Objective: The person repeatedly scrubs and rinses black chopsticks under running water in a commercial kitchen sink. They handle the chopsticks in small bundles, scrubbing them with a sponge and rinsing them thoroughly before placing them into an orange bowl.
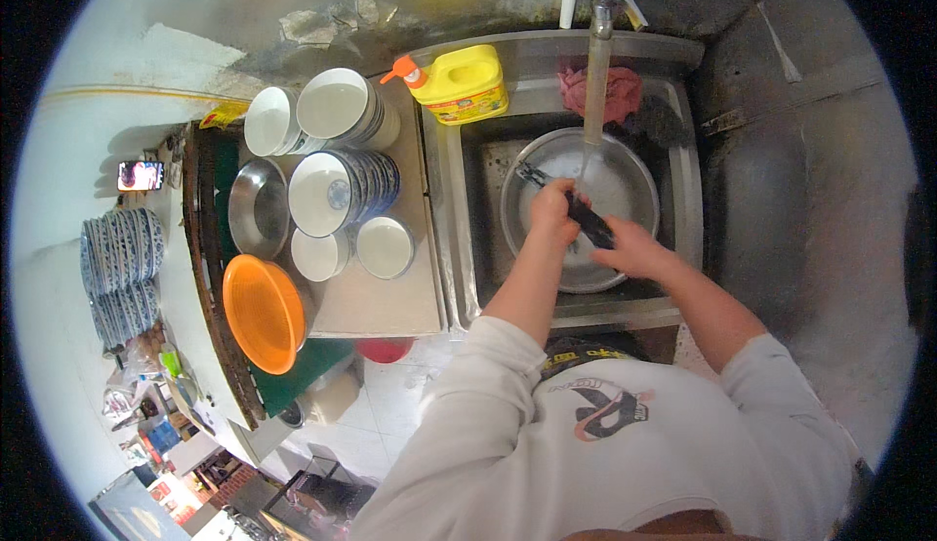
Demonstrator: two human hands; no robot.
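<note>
My left hand [552, 211] is closed around a slim bundle of black sticks [591, 223] that look like chopsticks. Their splayed, lighter ends point up and to the left. My right hand [632, 248] grips the lower right end of the same bundle. Both hands are over a wide round metal basin [639, 185] in the sink. Directly above them hangs the tap [597, 73], with a thin stream falling from its spout toward the hands. Fingers cover part of the bundle, so the number of sticks cannot be told.
The metal sink [690, 219] surrounds the basin. A yellow bottle with an orange pump [464, 84] and a pink cloth [615, 94] lie along its back edge. Stacked bowls [320, 195], a steel bowl [259, 209] and an orange basket [262, 312] stand to the left.
</note>
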